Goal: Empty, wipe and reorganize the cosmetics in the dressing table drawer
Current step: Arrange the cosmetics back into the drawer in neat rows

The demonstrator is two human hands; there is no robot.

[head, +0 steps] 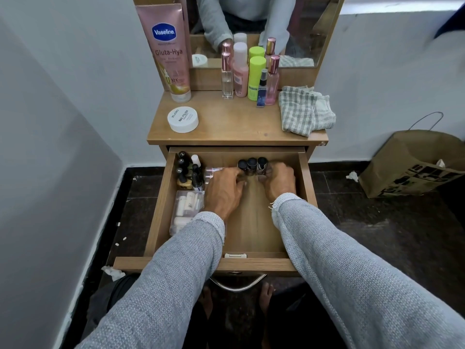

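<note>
Both hands are reaching into the open drawer (pixel 304 172): the left hand (pixel 224 190) and right hand (pixel 278 182) are gripping a row of three dark-capped bottles (pixel 251 166) at the drawer's back. A checked cloth (pixel 304 110) is lying above the drawer, beside five upright bottles (pixel 249 76).

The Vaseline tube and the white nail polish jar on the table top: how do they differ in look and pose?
The Vaseline tube is tall, pink and stands upright on its cap; the nail polish jar is low, round, white and lies flat. The tube stands at the back, the jar nearer the front edge. Both rest on the left of the wooden table top.
</note>
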